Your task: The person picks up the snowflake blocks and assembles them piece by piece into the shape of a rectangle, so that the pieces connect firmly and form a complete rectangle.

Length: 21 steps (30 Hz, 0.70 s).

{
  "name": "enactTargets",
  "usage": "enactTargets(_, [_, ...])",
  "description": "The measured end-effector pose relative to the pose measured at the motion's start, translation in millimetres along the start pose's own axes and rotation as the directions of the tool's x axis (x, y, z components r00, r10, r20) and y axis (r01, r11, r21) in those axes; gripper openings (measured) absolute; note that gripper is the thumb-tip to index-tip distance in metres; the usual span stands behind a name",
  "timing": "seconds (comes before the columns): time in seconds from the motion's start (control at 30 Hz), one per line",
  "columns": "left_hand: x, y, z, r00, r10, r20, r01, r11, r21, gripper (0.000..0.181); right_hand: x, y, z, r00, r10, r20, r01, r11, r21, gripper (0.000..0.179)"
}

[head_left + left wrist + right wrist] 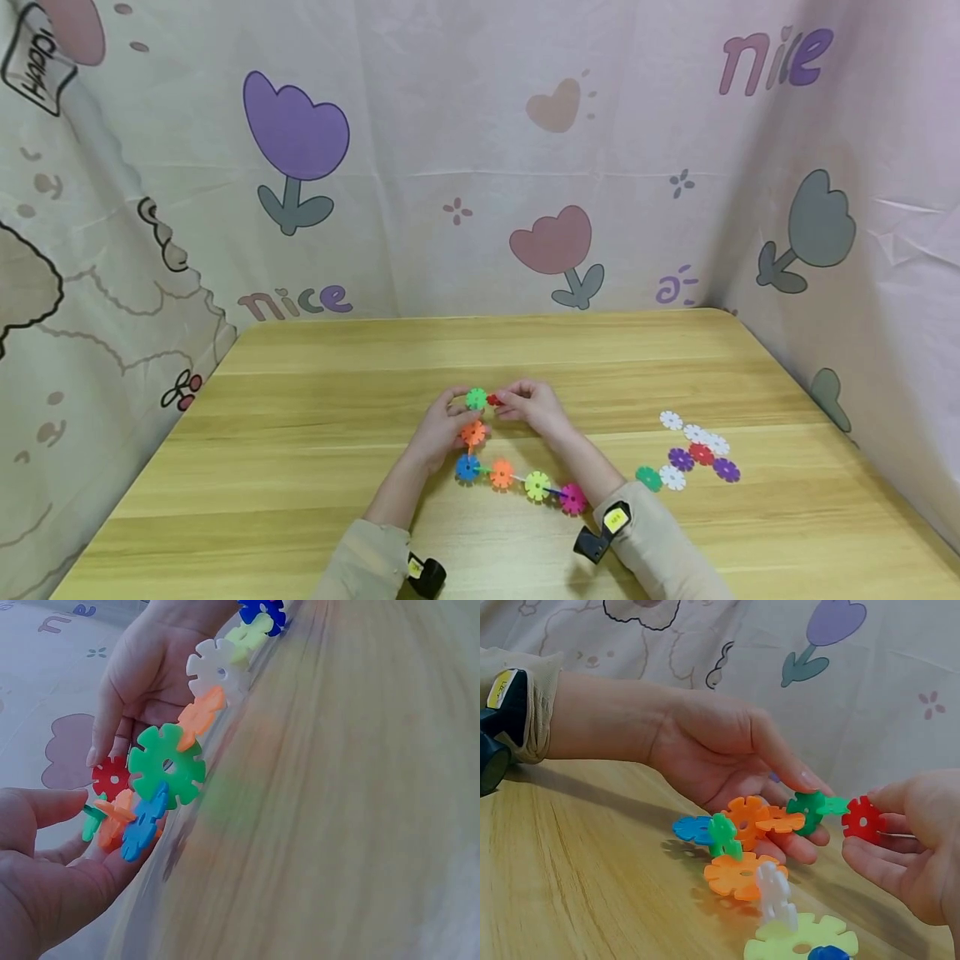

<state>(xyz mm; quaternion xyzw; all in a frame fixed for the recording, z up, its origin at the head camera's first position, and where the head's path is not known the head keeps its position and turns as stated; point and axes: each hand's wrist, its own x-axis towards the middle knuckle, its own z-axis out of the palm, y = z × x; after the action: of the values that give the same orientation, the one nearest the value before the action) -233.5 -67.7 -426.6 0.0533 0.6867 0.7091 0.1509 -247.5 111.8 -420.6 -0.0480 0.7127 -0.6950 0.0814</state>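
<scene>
Mid-worktop [315, 450], well inside every edge, the left hand [435, 432] grips the chain [496, 472] near its green end; the right hand [537, 408] pinches a red disc [854, 814] there. Wood grain sweeps broadly leftward. Smooth, notched plastic flowers, linked at angles; loose discs [697, 451] lie right.

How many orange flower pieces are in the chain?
3: the first orange piece sits between a green piece and the white piece; the second stands beside the blue piece; the third lies beside the second, nearer the red piece. None looks hidden.
</scene>
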Motion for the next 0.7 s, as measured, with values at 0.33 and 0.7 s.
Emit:
enactTargets(0.33, [0.8, -1.7, -0.5, 1.0, 0.011, 0.004, -0.011, 1.0, 0.018, 0.043, -1.0, -0.4, 0.0, 1.0, -0.024, 0.009, 0.024, 1.0, -0.007, 0.016])
enactTargets(0.7, [-0.4, -1.3, -1.9, 0.998, 0.034, 0.061, -0.035, 0.999, 0.021, 0.037, 1.4, 2.7, -2.0, 0.999, 0.033, -0.015, -0.032, 0.999, 0.035, 0.012])
